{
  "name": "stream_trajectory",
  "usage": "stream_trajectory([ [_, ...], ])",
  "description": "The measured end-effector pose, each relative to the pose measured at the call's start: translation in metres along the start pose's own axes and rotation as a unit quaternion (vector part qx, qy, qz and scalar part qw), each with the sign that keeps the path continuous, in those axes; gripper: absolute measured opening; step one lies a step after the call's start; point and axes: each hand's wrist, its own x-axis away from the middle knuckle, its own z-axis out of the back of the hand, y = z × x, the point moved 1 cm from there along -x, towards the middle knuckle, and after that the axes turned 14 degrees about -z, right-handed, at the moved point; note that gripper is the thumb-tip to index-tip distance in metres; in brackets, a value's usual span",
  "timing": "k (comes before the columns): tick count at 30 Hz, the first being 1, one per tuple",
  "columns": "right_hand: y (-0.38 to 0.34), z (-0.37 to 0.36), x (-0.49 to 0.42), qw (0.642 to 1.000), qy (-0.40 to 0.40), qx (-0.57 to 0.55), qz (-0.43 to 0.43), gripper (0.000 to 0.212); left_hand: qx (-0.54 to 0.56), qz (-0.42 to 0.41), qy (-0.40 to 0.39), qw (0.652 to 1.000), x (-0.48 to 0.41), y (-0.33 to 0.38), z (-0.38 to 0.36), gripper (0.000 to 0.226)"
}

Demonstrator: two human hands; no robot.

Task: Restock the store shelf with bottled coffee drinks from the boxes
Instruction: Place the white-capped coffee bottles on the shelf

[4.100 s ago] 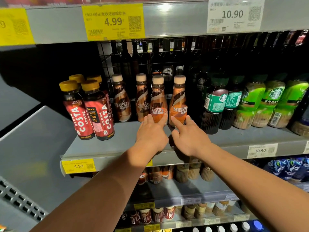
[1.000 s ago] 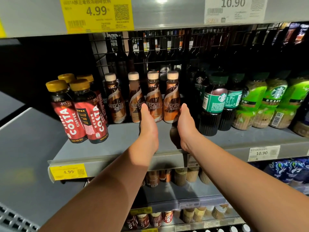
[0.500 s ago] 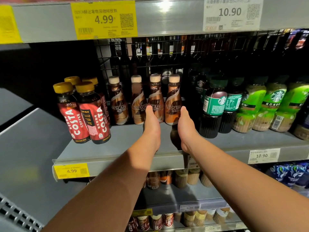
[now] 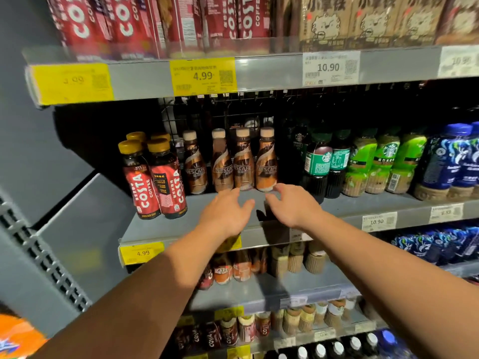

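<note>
Grey sheet-metal shelf (image 4: 344, 207) runs left to right, with a black wire grid (image 4: 197, 112) at its far side. Red and brown cartons (image 4: 121, 24) fill the tier above. On the shelf stand gold-capped red Costa bottles (image 4: 155, 182) at left, and green Starbucks bottles (image 4: 383, 161) and blue bottles (image 4: 451, 159) at right. Between them four Nescafé bottles (image 4: 243, 164), waisted, glossy brown and cream-capped, stand upright in a row. Just in front of these hover the left hand (image 4: 225, 213) and right hand (image 4: 293, 206), fingers spread, loosely bent, holding nothing.

shelf (image 4: 359, 207): costa bottles (image 4: 155, 183) left of the left hand (image 4: 224, 213), nescafe bottles (image 4: 242, 167) just beyond, starbucks bottles (image 4: 363, 167) past the right hand (image 4: 295, 207).
</note>
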Motion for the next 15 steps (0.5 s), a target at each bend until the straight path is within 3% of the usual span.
stream_trajectory([
  [7, 0.001, 0.010, 0.051, 0.989, -0.017, 0.143, -0.024, 0.051, -0.106, -0.071, -0.044, 0.991, 0.043, 0.020, 0.005, 0.061],
  [15, 0.040, 0.033, 0.111, 0.992, -0.013, 0.125, 0.003, 0.042, -0.122, -0.061, -0.034, 0.990, 0.106, 0.066, -0.005, 0.056],
])
